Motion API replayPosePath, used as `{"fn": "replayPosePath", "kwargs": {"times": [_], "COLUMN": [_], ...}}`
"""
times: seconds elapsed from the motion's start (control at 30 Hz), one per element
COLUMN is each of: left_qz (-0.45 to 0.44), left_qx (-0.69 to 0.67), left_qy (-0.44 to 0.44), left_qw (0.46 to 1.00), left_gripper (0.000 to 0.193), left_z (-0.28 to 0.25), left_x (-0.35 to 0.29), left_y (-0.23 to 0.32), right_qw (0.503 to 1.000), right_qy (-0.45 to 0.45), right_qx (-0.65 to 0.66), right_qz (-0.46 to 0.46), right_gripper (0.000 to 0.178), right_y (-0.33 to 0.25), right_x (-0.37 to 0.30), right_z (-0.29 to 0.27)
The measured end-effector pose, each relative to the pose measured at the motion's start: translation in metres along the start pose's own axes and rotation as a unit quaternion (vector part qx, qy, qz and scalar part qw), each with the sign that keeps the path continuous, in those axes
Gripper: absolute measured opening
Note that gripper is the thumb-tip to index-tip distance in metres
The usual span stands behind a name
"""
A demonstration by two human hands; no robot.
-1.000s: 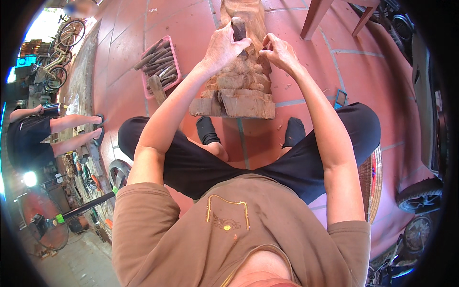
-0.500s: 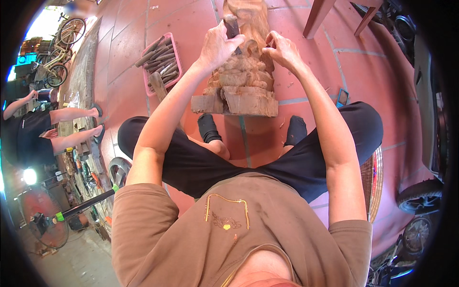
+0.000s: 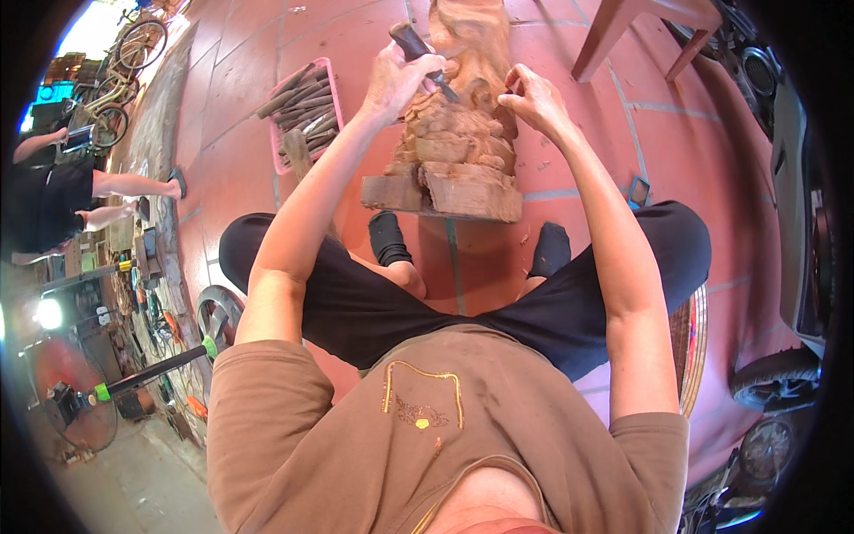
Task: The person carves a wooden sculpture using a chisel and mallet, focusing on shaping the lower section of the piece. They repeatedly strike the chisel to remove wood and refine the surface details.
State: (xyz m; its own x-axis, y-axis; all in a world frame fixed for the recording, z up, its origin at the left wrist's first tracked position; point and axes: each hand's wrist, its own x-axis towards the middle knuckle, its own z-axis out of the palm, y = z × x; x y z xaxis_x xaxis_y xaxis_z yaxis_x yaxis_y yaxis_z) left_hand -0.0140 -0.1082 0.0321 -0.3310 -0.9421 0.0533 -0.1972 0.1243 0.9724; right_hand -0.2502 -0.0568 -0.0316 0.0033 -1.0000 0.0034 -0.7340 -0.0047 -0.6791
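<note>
A tall wooden carving lies on the floor in front of my feet, its rough, blocky base towards me. My left hand is wrapped round a wood-carving chisel. The dark handle points up and left, while the blade slants down to the right against or just above the carved surface. Over the carving's right edge, my right hand has thumb and fingers pinched together. Whatever may be between those fingertips is too small to make out.
On the left, a pink basket holds several wooden-handled tools, with a wooden mallet-like piece at its near end. A small blue-edged object lies at right. Further out are a reddish chair, a motorbike wheel, a fan and another person.
The chisel has swung from near upright to a slant, its handle now up and left. My right hand has shifted slightly right. The other person at far left has changed stance.
</note>
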Motion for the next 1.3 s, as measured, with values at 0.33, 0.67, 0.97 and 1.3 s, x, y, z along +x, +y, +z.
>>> {"fn": "replayPosePath", "kwargs": {"times": [0.33, 0.67, 0.97, 1.3], "left_qz": [0.031, -0.04, -0.024, 0.135], "left_qx": [-0.055, -0.111, -0.076, 0.179], "left_qy": [-0.025, 0.005, 0.021, 0.08], "left_qw": [0.998, 0.993, 0.997, 0.971], "left_gripper": [0.019, 0.014, 0.019, 0.029], "left_z": [0.001, -0.007, -0.009, 0.008], "left_x": [0.0, 0.0, -0.014, -0.006], "left_y": [-0.018, -0.013, 0.006, -0.008], "right_qw": [0.997, 0.997, 0.99, 0.993], "right_qy": [0.004, -0.025, -0.035, -0.037], "right_qx": [0.072, 0.068, 0.134, 0.114], "right_qz": [-0.025, -0.018, -0.012, -0.016], "right_gripper": [0.029, 0.03, 0.029, 0.029], "right_y": [0.011, 0.008, -0.003, 0.01], "right_x": [0.002, 0.008, 0.003, 0.009], "right_z": [0.008, 0.005, 0.001, 0.005]}}
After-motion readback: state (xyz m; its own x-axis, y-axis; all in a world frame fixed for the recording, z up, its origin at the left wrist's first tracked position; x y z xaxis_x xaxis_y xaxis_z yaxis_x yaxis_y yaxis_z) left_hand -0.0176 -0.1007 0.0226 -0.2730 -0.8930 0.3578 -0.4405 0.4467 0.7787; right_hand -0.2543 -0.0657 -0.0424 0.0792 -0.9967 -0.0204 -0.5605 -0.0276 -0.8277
